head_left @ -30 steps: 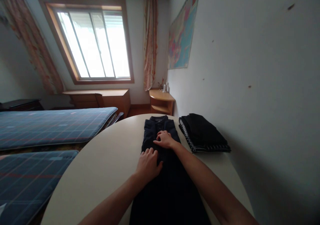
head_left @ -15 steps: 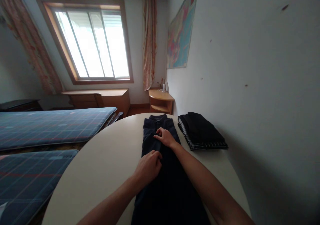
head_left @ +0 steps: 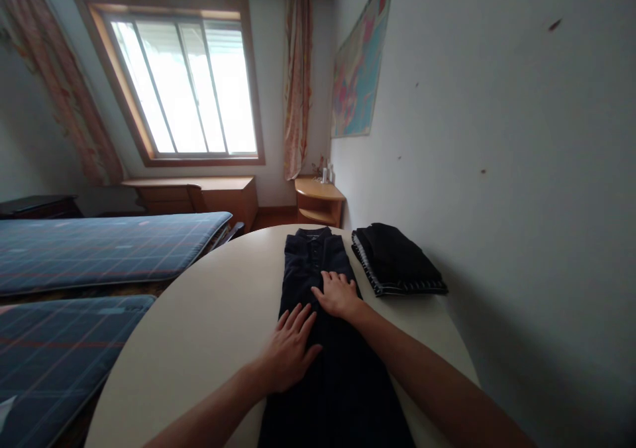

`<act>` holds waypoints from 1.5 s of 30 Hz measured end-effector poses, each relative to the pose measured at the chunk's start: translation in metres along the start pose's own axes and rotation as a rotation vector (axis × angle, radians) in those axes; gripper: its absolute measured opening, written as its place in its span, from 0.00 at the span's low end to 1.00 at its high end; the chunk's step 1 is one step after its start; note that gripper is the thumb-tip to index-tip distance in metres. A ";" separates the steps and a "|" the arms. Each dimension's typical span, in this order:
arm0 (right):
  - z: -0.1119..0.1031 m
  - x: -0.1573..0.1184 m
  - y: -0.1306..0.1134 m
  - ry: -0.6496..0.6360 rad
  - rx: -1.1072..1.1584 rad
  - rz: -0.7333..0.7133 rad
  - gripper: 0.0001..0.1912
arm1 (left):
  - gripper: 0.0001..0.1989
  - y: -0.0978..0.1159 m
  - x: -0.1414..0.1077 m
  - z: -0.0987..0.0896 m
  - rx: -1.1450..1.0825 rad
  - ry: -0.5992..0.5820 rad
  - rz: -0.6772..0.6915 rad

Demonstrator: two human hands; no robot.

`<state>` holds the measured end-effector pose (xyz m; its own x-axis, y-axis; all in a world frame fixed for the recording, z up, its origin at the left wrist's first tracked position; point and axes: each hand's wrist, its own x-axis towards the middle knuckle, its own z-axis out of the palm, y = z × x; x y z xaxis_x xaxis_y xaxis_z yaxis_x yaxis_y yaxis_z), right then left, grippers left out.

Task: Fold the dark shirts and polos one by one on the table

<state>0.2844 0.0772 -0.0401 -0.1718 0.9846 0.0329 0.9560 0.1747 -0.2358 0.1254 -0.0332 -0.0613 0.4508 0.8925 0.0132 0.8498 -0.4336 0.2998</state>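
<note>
Flatly, both hands point(head_left: 292, 352) point(head_left: 338, 294) lie spread on the dark shirt point(head_left: 338, 372), while a corner shelf point(head_left: 317, 189) bears small white objects point(head_left: 324, 173).

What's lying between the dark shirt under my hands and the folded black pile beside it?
Only a narrow strip of the pale table: the shirt and black pile don't touch. The head view shows it.

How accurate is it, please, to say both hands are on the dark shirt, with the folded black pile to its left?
Only the side is wrong: the head view shows the folded black pile to the right of the dark shirt.
</note>
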 end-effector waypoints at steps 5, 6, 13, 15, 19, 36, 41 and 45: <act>0.013 -0.004 -0.004 -0.142 -0.021 0.007 0.38 | 0.33 -0.017 0.013 -0.005 0.032 -0.001 0.041; 0.016 0.001 -0.004 -0.142 -0.013 0.014 0.39 | 0.33 -0.024 0.018 -0.007 0.037 -0.003 0.049; 0.026 0.050 -0.002 -0.040 0.157 -0.016 0.39 | 0.32 -0.063 0.053 -0.018 0.112 0.051 0.086; 0.025 0.058 0.002 0.028 0.238 -0.048 0.35 | 0.31 -0.063 0.056 -0.021 0.133 0.079 0.043; 0.022 0.050 0.013 0.137 0.262 -0.153 0.25 | 0.29 -0.051 0.045 -0.026 0.126 0.142 -0.002; -0.008 -0.112 0.002 -0.252 0.108 -0.487 0.40 | 0.36 -0.016 -0.046 -0.018 -0.105 -0.033 0.105; -0.021 -0.151 0.009 -0.352 0.145 -0.515 0.49 | 0.35 -0.018 -0.051 -0.009 -0.089 -0.009 0.121; -0.028 -0.169 0.021 -0.359 0.170 -0.555 0.39 | 0.36 -0.015 -0.051 -0.009 -0.071 -0.024 0.098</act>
<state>0.3399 -0.0854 -0.0237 -0.7225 0.6801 -0.1244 0.6577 0.6204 -0.4273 0.0874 -0.0709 -0.0583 0.5379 0.8427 0.0237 0.7799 -0.5081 0.3654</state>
